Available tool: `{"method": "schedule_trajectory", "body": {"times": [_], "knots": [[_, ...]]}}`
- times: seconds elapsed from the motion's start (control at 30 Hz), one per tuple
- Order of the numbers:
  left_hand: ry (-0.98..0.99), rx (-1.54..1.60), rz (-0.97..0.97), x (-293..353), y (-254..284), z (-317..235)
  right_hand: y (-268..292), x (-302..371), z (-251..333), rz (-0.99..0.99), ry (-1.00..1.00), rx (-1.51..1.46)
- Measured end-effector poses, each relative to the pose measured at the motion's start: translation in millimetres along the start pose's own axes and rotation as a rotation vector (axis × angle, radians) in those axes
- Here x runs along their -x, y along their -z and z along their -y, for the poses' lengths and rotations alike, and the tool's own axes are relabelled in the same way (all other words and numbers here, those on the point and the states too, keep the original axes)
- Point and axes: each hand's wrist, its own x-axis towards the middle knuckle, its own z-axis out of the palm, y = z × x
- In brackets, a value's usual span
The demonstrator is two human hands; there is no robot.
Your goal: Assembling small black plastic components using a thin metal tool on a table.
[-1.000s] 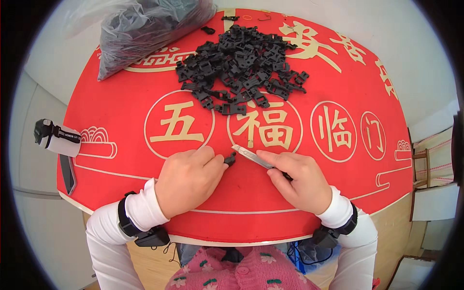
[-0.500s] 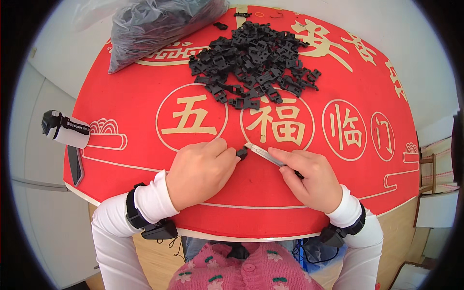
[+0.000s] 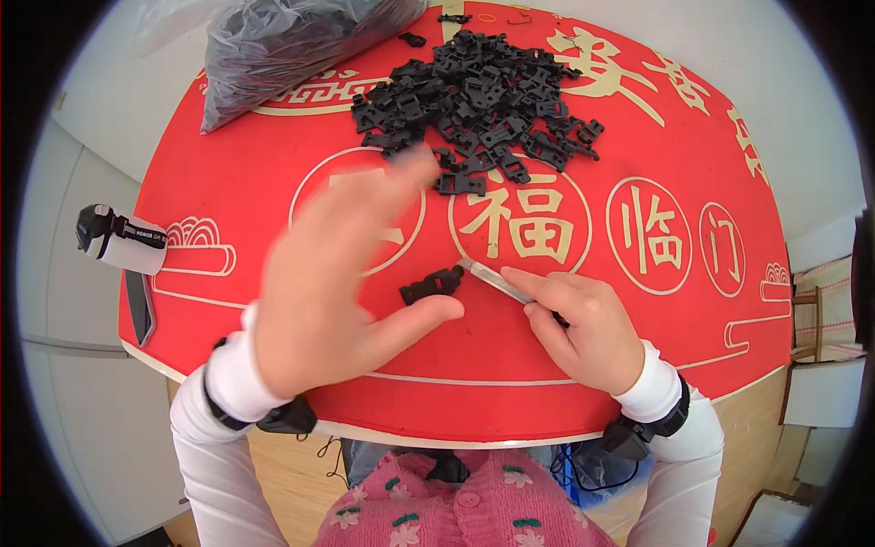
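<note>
A utility knife [image 3: 492,278] with a pale metal body is gripped in my closed right hand [image 3: 588,333], its tip pointing up and left. My left hand [image 3: 324,283], smeared by motion, is open with the thumb spread from the fingers. Just beyond that thumb lies a small black plastic part [image 3: 430,286], close to the knife's tip and apart from the fingers. A large heap of similar black plastic parts [image 3: 483,100] spreads over the far middle of the table, and the fingertips of my left hand reach toward its near edge.
A clear plastic bag [image 3: 292,55] full of dark pieces stands far left on the red-covered table [image 3: 547,406]. At the left edge are a white bottle with a black cap [image 3: 123,239] and a phone [image 3: 140,308]. Two stray parts, one a black piece [image 3: 413,40], lie behind the heap.
My left hand has let go of the black plastic part, opened, and swung up and forward toward the heap. My right hand with the knife has barely moved.
</note>
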Motion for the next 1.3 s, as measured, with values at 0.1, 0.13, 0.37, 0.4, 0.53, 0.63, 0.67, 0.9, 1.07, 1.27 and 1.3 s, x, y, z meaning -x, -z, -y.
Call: {"method": "schedule_trajectory", "body": {"times": [0.1,0.13,0.37,0.4,0.53,0.63,0.67,0.9,1.07,1.27,1.3], "knots": [[0.043,0.559,-0.243,-15,36,-14,4,-3,1,0.020,-0.037,-0.071],[0.060,0.701,-0.312,-19,54,-31,4,-3,5,0.030,-0.008,-0.083],[0.074,0.732,-0.320,-25,48,-32,8,-1,3,-0.053,0.029,-0.017],[0.074,0.737,-0.316,-27,47,-33,8,0,3,-0.062,0.034,-0.008],[0.080,0.759,-0.307,-35,45,-40,3,4,5,-0.094,0.095,-0.056],[0.108,0.775,-0.306,-32,43,-39,3,1,11,0.042,-0.053,-0.119],[0.128,0.808,-0.295,-33,34,-34,2,1,5,0.050,-0.078,-0.110],[0.328,0.869,-0.179,-24,38,-46,7,-9,-1,0.002,0.012,-0.074],[0.028,0.366,0.079,-23,19,-17,5,0,-1,-0.032,-0.023,-0.126],[0.104,0.014,0.258,9,-23,-3,0,5,0,-0.044,0.030,-0.066],[0.127,0.050,0.278,12,-27,-1,1,5,0,-0.032,0.025,-0.055]]}}
